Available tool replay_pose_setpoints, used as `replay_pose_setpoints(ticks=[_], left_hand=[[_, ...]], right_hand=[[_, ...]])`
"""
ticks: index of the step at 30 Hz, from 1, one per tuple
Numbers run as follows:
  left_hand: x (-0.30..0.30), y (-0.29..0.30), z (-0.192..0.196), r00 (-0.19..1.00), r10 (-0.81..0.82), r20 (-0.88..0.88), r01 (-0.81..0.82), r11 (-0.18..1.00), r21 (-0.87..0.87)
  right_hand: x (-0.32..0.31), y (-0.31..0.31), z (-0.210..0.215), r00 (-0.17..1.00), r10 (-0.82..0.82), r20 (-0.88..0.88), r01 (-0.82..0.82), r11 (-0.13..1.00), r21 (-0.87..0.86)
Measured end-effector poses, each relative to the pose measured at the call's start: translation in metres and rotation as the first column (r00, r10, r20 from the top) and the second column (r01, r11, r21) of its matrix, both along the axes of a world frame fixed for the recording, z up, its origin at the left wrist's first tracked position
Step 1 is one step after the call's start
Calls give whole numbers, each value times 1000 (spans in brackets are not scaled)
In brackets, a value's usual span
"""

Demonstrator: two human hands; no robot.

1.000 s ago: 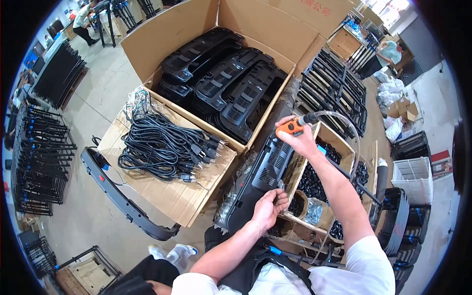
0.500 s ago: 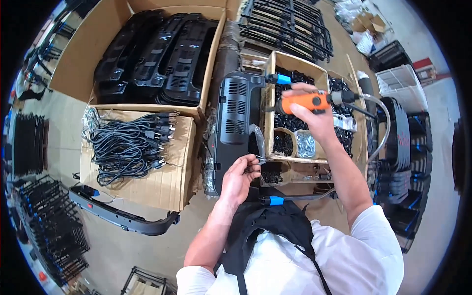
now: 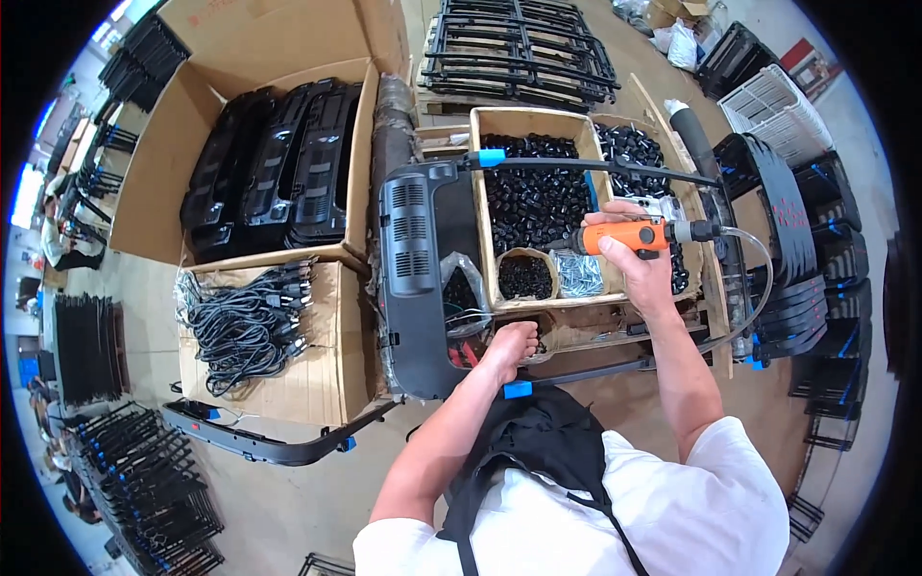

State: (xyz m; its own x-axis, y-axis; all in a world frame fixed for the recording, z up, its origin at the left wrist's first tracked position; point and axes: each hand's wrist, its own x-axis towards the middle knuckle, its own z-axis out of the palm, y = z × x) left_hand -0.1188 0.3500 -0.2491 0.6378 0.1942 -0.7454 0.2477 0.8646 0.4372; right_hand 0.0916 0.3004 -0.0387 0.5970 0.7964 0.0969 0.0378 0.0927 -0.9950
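My right hand (image 3: 645,274) is wrapped round an orange air screwdriver (image 3: 624,236), held level above the parts box with its tip toward the left. A clear hose (image 3: 764,254) runs from its back end. My left hand (image 3: 512,348) is closed just below the box's near edge, beside a small opening with dark parts; whatever its fingers hold is hidden. Left of it lies a black vented plastic cover (image 3: 415,322) joined to a dark tube frame (image 3: 663,175) with blue tape (image 3: 491,157). Thin wires (image 3: 468,320) stick out by the cover's inner edge.
The wooden parts box (image 3: 480,206) holds many black caps (image 3: 533,197), silver screws (image 3: 579,274) and small dark screws (image 3: 525,276). At left are a carton (image 3: 360,154) of black covers and a bundle of power cords (image 3: 245,326). Black frames (image 3: 523,53) are stacked at the back.
My left hand has moved right, off the cover's edge to beside the box. The screwdriver has come lower and nearer to me. The whole view has shifted.
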Motion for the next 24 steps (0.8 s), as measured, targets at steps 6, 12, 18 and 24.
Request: replay_pose_setpoints(ticks=[6,12,18,24], left_hand=[[33,-8,-25,898,-226,-379,330,914,237],[35,3,1,747,-505,-433,665,559,495],[99,68,27,900,-158,-406,435,282,855],[177,115,-36,719,-102,-687,672,-150,725]], right_hand=[[37,-37,-5,999,-25,-26,27,998,48],[78,-88,-20,993,-117,-2,117,993,19],[85,-116,-35,966,-219,-141,221,975,-1],[85,-152,-48,965,-215,-148,209,976,-56]])
